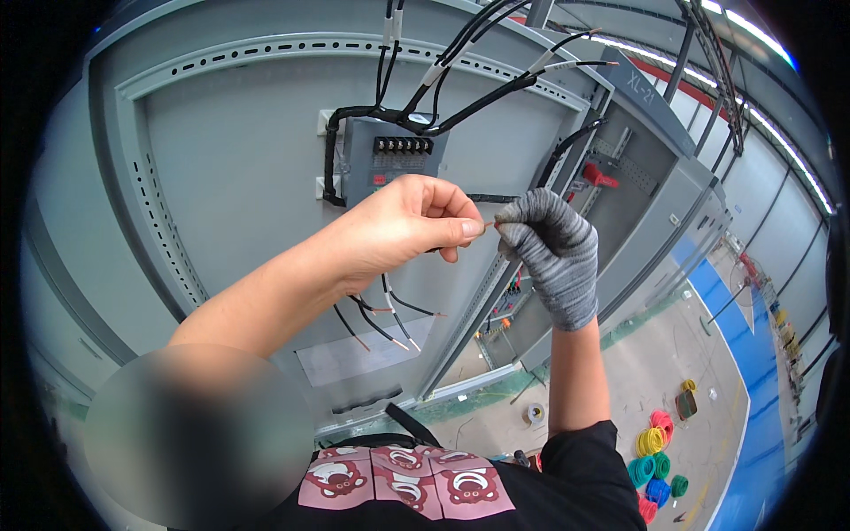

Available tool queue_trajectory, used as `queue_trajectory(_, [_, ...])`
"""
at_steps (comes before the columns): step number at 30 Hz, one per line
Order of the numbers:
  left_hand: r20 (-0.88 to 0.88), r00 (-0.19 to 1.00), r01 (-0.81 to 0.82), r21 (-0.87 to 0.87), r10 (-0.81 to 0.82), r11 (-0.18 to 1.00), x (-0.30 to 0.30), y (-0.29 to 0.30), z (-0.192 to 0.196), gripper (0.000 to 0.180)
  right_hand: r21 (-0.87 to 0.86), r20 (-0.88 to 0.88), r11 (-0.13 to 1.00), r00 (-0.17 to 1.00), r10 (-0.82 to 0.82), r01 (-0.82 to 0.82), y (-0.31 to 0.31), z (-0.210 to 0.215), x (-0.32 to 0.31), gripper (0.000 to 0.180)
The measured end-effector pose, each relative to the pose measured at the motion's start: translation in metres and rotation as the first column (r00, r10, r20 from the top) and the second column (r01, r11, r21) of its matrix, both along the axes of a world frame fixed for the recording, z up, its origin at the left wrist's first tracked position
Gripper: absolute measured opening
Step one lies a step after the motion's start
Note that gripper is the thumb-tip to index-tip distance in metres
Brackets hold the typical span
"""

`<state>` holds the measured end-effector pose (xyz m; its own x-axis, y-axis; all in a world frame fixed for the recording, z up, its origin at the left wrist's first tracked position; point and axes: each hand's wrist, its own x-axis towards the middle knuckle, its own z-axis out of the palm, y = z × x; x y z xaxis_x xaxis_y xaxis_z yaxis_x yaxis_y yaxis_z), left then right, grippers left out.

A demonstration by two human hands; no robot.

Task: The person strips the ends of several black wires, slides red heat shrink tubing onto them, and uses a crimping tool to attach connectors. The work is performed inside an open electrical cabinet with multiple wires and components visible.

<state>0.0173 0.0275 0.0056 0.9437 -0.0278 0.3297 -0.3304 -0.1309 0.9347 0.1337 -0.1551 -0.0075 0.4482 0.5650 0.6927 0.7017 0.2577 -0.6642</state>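
Observation:
My bare left hand [412, 221] is closed in a pinch in front of the grey cabinet panel [239, 177]. Facing it, my right hand [556, 257], in a grey knitted glove, also pinches with thumb and forefinger. Between the two sets of fingertips shows a short coppery wire end [490, 225]; most of the wire is hidden by my fingers. Behind my left hand is a grey meter box [363, 146] with a black terminal strip [403, 145]. Below that hand hang several black wires [379, 330] with white sleeves and bared copper ends.
A black wrapped wire bundle [332, 155] runs around the meter box, with wires branching upward. To the right, an open cabinet [642, 164] holds a red handle [600, 175]. Coloured wire coils [651, 441] and a tape roll [534, 413] lie on the floor.

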Motion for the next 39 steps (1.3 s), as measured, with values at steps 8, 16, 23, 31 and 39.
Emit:
queue_trajectory(8, [0.012,1.0,-0.026,-0.012,0.026,1.0,0.0,-0.002,0.0,0.023,0.11,0.291,0.982,0.94,-0.18,0.155,0.003,-0.009,-0.008,0.012])
queue_trajectory(16, [0.019,0.999,-0.033,-0.003,0.033,0.999,0.001,-0.002,-0.001,0.022,0.147,0.367,0.968,0.898,-0.243,0.203,0.005,-0.01,-0.012,0.014])
queue_trajectory(23, [0.02,0.999,-0.05,-0.002,0.05,0.999,0.0,-0.004,0.0,0.022,0.093,-0.072,0.996,0.997,-0.002,0.009,-0.005,-0.001,-0.015,0.011])
queue_trajectory(31, [0.013,0.999,-0.041,0.011,0.041,0.999,0.001,-0.003,-0.002,0.022,-0.095,-0.269,0.985,0.957,0.112,-0.142,-0.005,0.018,-0.004,0.014])
queue_trajectory(39, [0.042,0.999,-0.033,0.022,0.032,0.999,0.004,-0.004,-0.005,0.023,-0.233,-0.181,0.962,0.978,0.1,-0.142,-0.004,0.03,-0.007,0.014])
